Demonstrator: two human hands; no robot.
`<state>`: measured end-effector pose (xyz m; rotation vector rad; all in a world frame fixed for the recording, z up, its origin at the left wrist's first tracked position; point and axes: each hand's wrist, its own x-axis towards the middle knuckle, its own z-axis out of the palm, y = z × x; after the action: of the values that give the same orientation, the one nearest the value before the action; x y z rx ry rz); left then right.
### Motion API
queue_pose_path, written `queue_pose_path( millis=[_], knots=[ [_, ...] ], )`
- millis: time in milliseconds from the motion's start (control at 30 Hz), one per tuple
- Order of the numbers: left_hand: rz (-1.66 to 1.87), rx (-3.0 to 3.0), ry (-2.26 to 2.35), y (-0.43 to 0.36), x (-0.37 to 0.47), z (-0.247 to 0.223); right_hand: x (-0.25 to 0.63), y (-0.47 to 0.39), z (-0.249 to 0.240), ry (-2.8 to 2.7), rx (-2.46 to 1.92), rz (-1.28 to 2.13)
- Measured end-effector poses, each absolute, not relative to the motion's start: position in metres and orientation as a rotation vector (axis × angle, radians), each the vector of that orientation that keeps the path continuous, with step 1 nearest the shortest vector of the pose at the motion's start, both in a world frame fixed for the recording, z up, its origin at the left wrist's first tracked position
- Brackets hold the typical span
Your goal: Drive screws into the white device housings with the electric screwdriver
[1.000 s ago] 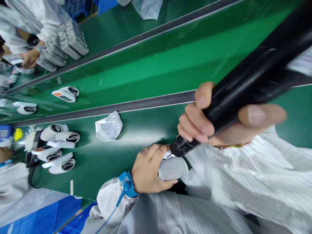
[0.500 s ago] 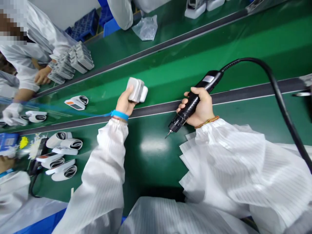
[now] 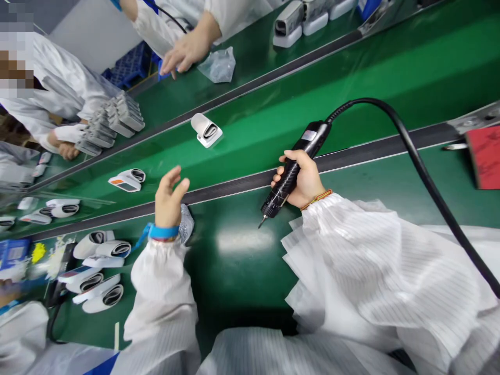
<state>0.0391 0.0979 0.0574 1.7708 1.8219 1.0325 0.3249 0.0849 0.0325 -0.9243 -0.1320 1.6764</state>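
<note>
My right hand (image 3: 302, 179) grips a black electric screwdriver (image 3: 291, 169), its bit pointing down-left just above the green table; a thick black cable (image 3: 422, 172) arcs from its top to the right. My left hand (image 3: 169, 198) hovers open and empty over the dark rail, a blue wrist strap (image 3: 163, 232) on its wrist. A white and grey device (image 3: 205, 130) lies on the green conveyor belt (image 3: 351, 88), apart from my left hand. A small bag of screws (image 3: 187, 221) peeks out beside my left wrist.
Several white devices (image 3: 97, 260) lie in a cluster at the left of the table. Another device (image 3: 127, 179) sits on the belt. Other people in white coats work across the belt beside a row of grey parts (image 3: 117, 120). A red pad (image 3: 486, 156) is at right.
My left hand has let go of the white device, which now lies on the belt, and the hand has pulled back open. The screwdriver has dropped slightly toward the table.
</note>
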Motion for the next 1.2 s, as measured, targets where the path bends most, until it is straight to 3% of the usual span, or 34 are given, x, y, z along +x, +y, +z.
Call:
queue_pose_path(
  millis=[67,233,400,1033,1200],
  knots=[
    [0.842,1.977,2.067,0.052,0.015,0.058,0.324,0.084,0.033,-0.128,-0.941,1.681],
    [-0.023,2.201,2.524,-0.009,-0.013,0.041,0.324,0.084,0.029,-0.126,-0.987,1.691],
    [-0.308,2.175,2.545,-0.006,0.001,0.031,0.323,0.084,0.025,-0.141,-1.004,1.713],
    [0.207,2.374,2.674,-0.015,0.007,0.047,0.323,0.083,0.028,-0.096,-0.989,1.715],
    [0.48,2.51,2.432,-0.018,0.02,0.044,0.322,0.083,0.03,-0.073,-0.952,1.723]
  ],
)
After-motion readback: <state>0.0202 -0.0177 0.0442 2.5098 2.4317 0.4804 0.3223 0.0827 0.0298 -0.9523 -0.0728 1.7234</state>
